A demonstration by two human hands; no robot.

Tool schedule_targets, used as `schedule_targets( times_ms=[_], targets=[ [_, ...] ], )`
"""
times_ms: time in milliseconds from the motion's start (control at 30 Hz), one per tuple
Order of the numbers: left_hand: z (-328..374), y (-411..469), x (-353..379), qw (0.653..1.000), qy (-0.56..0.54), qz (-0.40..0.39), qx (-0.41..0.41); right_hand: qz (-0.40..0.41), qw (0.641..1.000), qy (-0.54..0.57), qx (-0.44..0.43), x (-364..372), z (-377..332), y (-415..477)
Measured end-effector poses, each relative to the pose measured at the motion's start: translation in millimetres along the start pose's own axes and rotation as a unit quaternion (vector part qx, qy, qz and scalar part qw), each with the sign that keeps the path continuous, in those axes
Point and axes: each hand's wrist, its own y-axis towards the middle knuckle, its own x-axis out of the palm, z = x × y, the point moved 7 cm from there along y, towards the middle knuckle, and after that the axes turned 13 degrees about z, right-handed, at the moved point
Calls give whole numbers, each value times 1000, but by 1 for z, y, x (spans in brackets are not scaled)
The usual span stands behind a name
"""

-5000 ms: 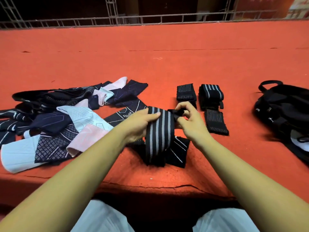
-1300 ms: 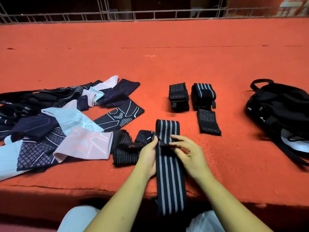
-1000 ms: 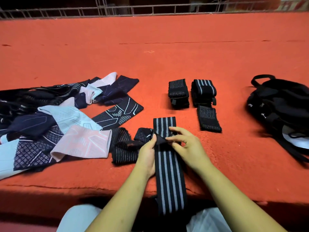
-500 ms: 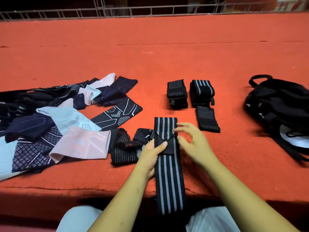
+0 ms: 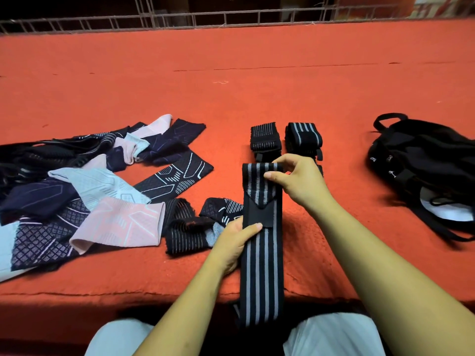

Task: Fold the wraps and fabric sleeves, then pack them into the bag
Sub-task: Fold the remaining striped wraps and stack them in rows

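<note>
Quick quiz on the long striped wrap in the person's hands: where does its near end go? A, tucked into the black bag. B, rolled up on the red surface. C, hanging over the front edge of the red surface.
C: the striped wrap, held by the right hand and left hand, drops over the near edge of the red surface.

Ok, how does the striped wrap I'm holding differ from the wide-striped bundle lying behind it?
The striped wrap lies stretched out long, its near end hanging over the edge of the red surface; the wide-striped bundle is folded compact. The left hand and right hand both hold the striped wrap; the wide-striped bundle lies unheld. Both are black with grey lengthwise stripes.
</note>
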Motion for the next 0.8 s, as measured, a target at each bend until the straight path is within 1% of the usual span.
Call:
schedule_targets(
  times_ms=[100, 167, 267, 367, 433, 533, 633, 733, 800],
  targets=[
    [2, 0, 0, 999, 0, 17, -34, 20, 999, 41, -5, -6, -9, -5],
    [2, 3, -2, 997, -19, 48, -65, 16, 998, 65, -9, -9, -13, -14],
    [3, 7, -3, 983, -102, 101, -118, 4, 996, 80, -26, -8, -9, -36],
    [6, 7, -2, 961, -198, 115, -157, -30, 994, 99, -23, 0, 7, -65],
    [8, 6, -2, 959, -216, 100, -155, -39, 994, 95, -31, 4, 18, -83],
    [10, 2, -3, 966, -191, 91, -150, -42, 997, 63, -31, 7, 36, -100],
    [12, -3, 2, 968, -183, 82, -148, -63, 998, 12, -20, 12, 51, -112],
    [16, -6, 5, 972, -172, 86, -137, -76, 997, 16, -6, 16, 53, -119],
    [21, -5, 4, 976, -164, 99, -104, -91, 996, 20, -5, 19, 47, -125]
  ],
)
